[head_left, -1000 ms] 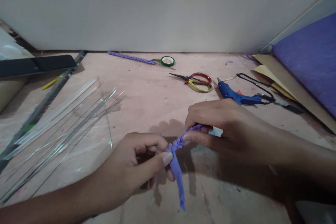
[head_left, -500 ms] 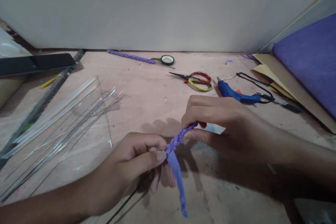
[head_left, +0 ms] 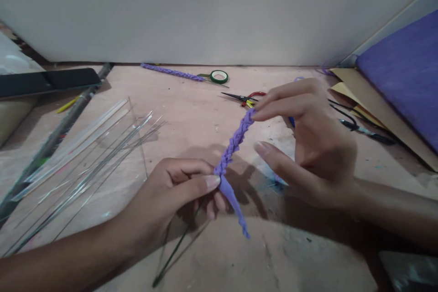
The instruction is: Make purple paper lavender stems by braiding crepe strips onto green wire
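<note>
My left hand (head_left: 185,191) pinches the lower end of a purple crepe paper flower spike (head_left: 236,141) between thumb and fingers. The wrapped spike leans up and to the right. A loose purple paper strip (head_left: 235,200) hangs down from the pinch, its tip twisted. Below the same hand a thin green wire stem (head_left: 174,253) runs down to the left. My right hand (head_left: 301,141) is open, thumb well apart from the fingers. Its fingertips are at the top of the spike and seem to touch it.
Scissors (head_left: 242,98) and a blue glue gun (head_left: 291,121) lie partly behind my right hand. Green tape (head_left: 219,76) and another purple spike (head_left: 171,72) rest by the wall. Several wires (head_left: 92,173) and clear glue sticks (head_left: 78,146) spread leftward. Purple paper (head_left: 404,73) stands at right.
My right hand has opened from its grip on the spike and moved up to its tip. The spike now stands more upright, and my left hand has risen slightly.
</note>
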Demonstrator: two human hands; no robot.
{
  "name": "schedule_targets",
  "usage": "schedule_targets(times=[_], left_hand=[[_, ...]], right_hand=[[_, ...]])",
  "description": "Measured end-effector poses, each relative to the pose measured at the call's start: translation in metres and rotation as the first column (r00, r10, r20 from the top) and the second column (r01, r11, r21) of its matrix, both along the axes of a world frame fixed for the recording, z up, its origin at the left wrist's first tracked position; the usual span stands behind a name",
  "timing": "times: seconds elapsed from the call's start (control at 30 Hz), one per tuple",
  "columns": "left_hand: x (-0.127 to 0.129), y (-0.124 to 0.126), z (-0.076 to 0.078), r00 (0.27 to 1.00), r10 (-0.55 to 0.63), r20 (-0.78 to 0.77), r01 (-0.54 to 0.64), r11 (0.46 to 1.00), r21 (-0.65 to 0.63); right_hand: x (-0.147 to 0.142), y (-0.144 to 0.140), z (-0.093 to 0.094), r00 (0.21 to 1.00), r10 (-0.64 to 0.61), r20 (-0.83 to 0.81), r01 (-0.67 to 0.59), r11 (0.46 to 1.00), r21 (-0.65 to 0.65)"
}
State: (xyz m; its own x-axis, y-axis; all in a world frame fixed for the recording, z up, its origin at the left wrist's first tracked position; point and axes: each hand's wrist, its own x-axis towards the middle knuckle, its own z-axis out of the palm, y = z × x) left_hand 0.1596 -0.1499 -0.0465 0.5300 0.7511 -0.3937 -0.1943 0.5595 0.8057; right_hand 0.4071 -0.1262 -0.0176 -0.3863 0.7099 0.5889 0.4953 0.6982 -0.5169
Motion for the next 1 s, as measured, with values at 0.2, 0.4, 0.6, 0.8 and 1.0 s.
schedule_targets(times=[0.2, 0.4, 0.6, 0.8, 1.0], left_hand=[[0.002, 0.006, 0.003, 0.966, 0.224, -0.13, -0.214, 0.973, 0.087], [0.002, 0.006, 0.002, 0.983, 0.165, -0.078, -0.144, 0.965, 0.22], [0.003, 0.001, 0.001, 0.99, 0.108, -0.096, -0.088, 0.978, 0.191], [0.004, 0.0, 0.0, 0.99, 0.087, -0.109, -0.071, 0.987, 0.145], [0.005, -0.003, -0.004, 0.998, 0.069, 0.009, -0.069, 0.994, 0.088]], right_hand=[[-0.011, -0.008, -0.013, 0.979, 0.202, 0.006, -0.199, 0.969, -0.149], [-0.021, -0.008, -0.016, 0.974, 0.182, 0.131, -0.16, 0.973, -0.166], [-0.024, -0.014, -0.021, 0.938, 0.277, 0.21, -0.267, 0.961, -0.074], [-0.026, -0.021, -0.024, 0.935, 0.321, 0.154, -0.289, 0.937, -0.197], [-0.026, -0.026, -0.029, 0.884, 0.452, -0.12, -0.464, 0.812, -0.354]])
